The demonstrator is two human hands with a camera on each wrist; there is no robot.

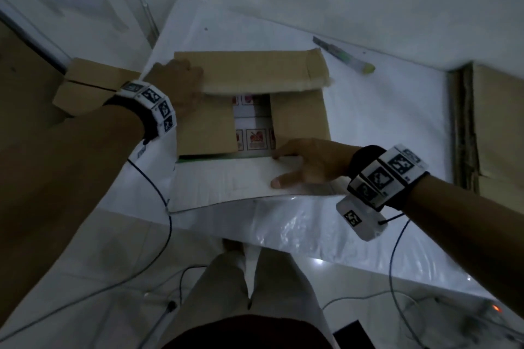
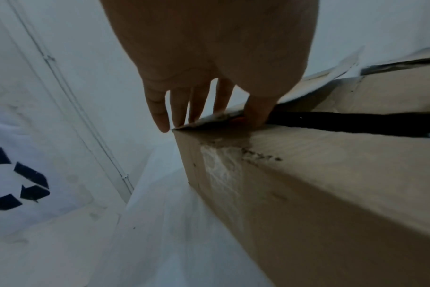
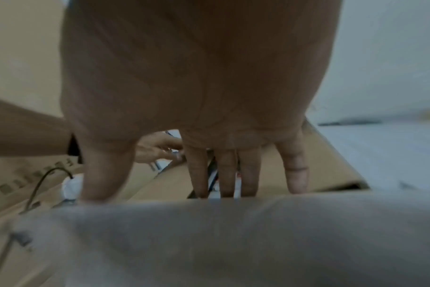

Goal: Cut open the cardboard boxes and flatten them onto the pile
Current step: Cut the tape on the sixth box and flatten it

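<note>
A brown cardboard box (image 1: 297, 122) lies on the white plastic-covered table (image 1: 382, 127) with its top flaps opened; printed labels show inside. My left hand (image 1: 181, 76) is at the box's far left corner and pinches the raised far flap (image 1: 249, 71). In the left wrist view the thumb (image 2: 257, 114) sits under the flap's edge (image 2: 209, 118) and the fingers lie behind it. My right hand (image 1: 283, 169) rests flat on the near flap (image 1: 226, 181), whose white face is folded out toward me, with fingers straight (image 3: 224, 174).
A utility knife (image 1: 344, 58) with a green end lies on the table behind the box, to the right. Flattened cardboard (image 1: 493, 127) is stacked at the table's right. A closed box (image 1: 85, 88) sits at the left. Cables (image 1: 158, 195) hang from my wrists.
</note>
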